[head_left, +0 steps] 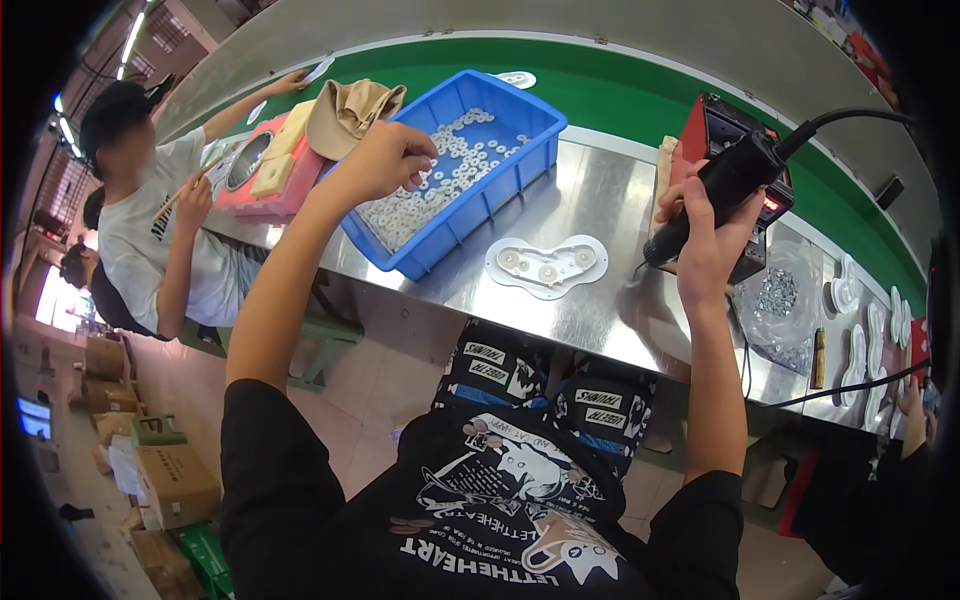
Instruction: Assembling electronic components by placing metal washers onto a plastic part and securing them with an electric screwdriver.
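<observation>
My right hand is wrapped round a black electric screwdriver, its thin bit pointing down over the metal bench. Above the blue bin, my left hand is closed with its fingers curled in a pinch; whatever they hold is too small to make out. Many small white ring-shaped parts lie in the bin. Between my hands a wavy white plastic housing rests on the bench, with several round wheels set in it.
A red and black powered box stands behind the screwdriver, its cable arching right. A clear bag of screws and more white housings lie at the right. At left, a co-worker sits by a pink tray and a tan cap. A green belt runs behind.
</observation>
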A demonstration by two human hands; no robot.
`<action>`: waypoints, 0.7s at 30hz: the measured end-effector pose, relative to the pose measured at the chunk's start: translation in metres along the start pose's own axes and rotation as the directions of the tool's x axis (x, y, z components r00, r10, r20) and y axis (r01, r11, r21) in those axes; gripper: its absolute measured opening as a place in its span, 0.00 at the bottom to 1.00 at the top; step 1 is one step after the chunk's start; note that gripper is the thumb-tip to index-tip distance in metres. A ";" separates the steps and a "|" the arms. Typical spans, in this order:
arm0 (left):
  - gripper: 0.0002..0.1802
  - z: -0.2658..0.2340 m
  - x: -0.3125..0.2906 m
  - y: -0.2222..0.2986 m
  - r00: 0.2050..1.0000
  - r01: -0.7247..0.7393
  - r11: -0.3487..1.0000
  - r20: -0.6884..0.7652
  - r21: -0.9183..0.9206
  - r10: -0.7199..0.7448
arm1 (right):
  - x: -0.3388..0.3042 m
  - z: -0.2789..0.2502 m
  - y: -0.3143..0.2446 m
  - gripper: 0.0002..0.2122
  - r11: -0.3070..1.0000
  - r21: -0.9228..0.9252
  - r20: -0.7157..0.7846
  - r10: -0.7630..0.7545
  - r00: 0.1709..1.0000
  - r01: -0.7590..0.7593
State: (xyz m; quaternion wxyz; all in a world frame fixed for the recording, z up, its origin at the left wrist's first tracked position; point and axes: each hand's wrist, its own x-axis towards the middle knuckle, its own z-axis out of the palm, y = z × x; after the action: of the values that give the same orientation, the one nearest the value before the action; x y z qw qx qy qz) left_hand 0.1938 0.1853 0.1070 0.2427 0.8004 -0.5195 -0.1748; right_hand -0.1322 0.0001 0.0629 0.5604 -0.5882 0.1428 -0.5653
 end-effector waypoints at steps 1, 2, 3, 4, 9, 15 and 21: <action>0.09 0.002 -0.003 0.000 1.000 0.001 1.000 -0.003 -0.007 -0.001 | 0.001 -0.002 0.001 0.24 1.000 0.016 -0.007 -0.003 1.000 0.003; 0.09 0.005 -0.009 0.007 0.997 -0.051 0.996 -0.062 -0.069 0.047 | 0.003 -0.003 0.005 0.24 1.000 0.011 -0.003 -0.003 1.000 0.003; 0.09 0.010 -0.016 0.016 0.988 -0.108 0.985 -0.121 -0.131 0.092 | 0.004 -0.003 0.008 0.25 0.970 -0.166 -0.103 -0.196 0.975 0.177; 0.09 0.016 -0.025 0.027 0.989 -0.107 0.984 -0.120 -0.141 0.091 | 0.007 -0.004 0.010 0.25 0.880 -0.350 -0.161 -0.394 0.905 0.321; 0.09 0.086 -0.077 0.093 0.997 -0.081 0.613 -0.069 -0.786 0.044 | 0.019 -0.043 0.001 0.31 0.549 -0.708 -0.133 -0.721 0.681 0.444; 0.09 0.151 -0.070 0.090 0.987 -0.031 0.383 -0.087 -0.923 -0.131 | -0.012 -0.011 -0.029 0.18 -0.001 -0.722 0.481 -0.719 0.501 0.692; 0.09 0.166 -0.060 0.106 0.977 -0.075 0.269 -0.125 -0.960 -0.173 | -0.059 0.033 -0.004 0.09 0.715 -0.523 0.576 -0.103 0.811 0.463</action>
State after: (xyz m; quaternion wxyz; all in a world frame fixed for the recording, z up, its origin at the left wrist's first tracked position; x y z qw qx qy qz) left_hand 0.0028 0.1700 0.0327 0.7231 0.5199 -0.2550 -0.3767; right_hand -0.1253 0.0652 0.0450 0.2441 -0.8854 0.0789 -0.3877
